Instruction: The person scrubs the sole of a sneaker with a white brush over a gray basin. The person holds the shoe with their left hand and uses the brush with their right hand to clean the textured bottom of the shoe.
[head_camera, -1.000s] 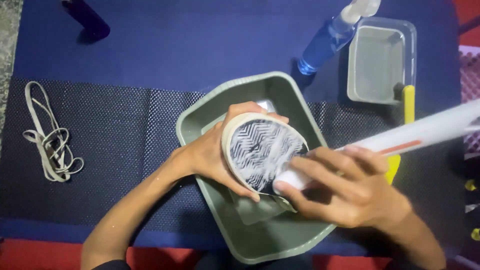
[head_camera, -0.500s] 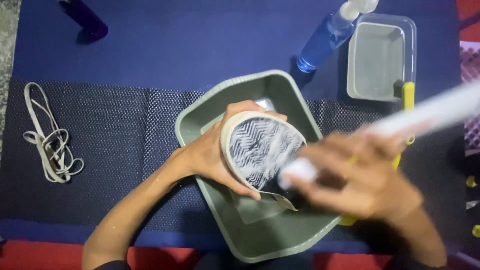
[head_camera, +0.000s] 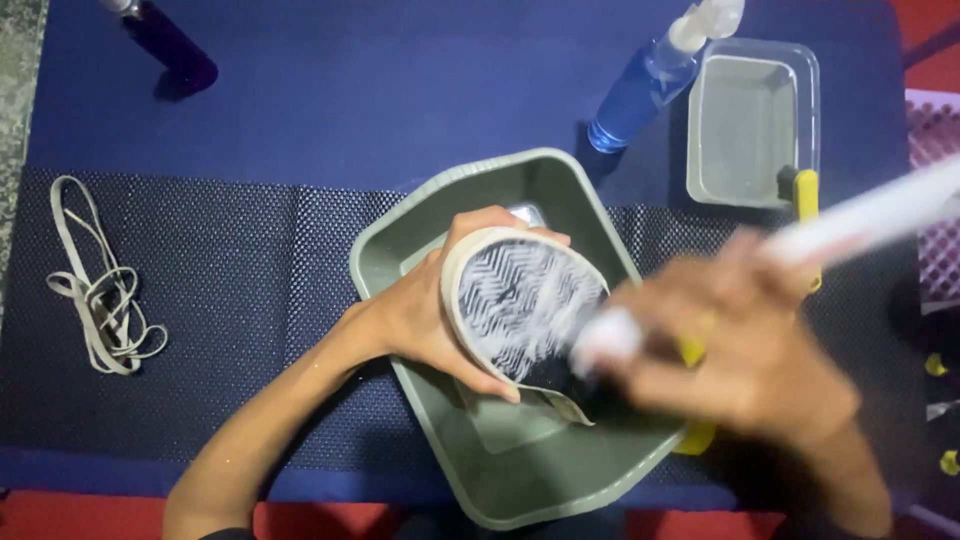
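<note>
- Lowest in the frame, the left hand (head_camera: 425, 320) is clamped around a shoe (head_camera: 520, 305), fingers wrapped over its pale edge, holding it sole-up with the zigzag tread facing the camera.
- The shoe sits at centre frame, above a grey-green basin (head_camera: 560, 480) on the dark mat.
- At right of centre, the right hand (head_camera: 740, 360) is closed on a long white brush (head_camera: 860, 215); hand and brush are blurred, the brush's end meeting the sole amid whitish foam.
- My read: the scrubbing of the sole is under way; the next stroke calls for a firm hold on the shoe, kept over the basin.
- At far left lie loose pale laces (head_camera: 100, 290).
- Farther up, upper right: a blue spray bottle (head_camera: 650, 85) beside a clear tub (head_camera: 755, 130); upper left, a dark purple bottle (head_camera: 165, 40).
</note>
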